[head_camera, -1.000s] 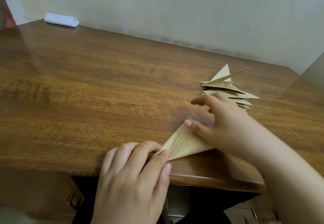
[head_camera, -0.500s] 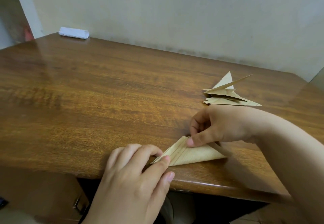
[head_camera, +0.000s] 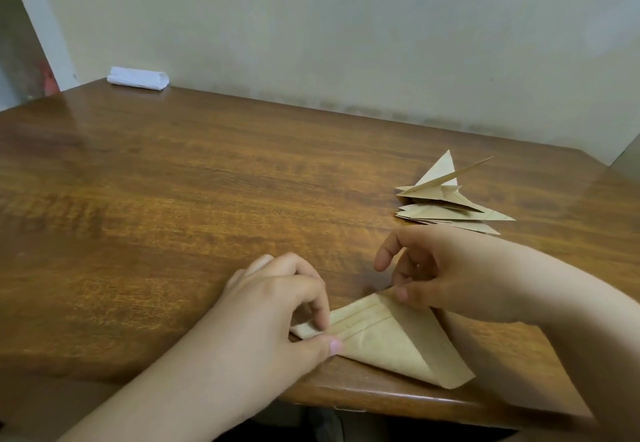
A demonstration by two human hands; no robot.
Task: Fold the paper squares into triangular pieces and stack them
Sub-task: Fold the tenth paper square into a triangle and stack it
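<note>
Wooden table against a pale wall

A glossy brown table (head_camera: 207, 182) meets a plain cream wall (head_camera: 346, 26); a white folded bundle (head_camera: 138, 78) lies at its far corner.

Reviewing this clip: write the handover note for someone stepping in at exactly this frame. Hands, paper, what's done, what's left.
Left hand: pinches the left tip of the tan paper piece between thumb and fingers.
Right hand: thumb and fingers hold the piece's upper corner.
The piece lies at the near edge of the wooden table, folded to a triangle, its right corner reaching the edge.
Done: a stack of folded triangles sits beyond the right hand.
Left: finish creasing this piece and add it to the stack. No unfolded squares are in view.
A white folded packet lies at the far left corner.
</note>
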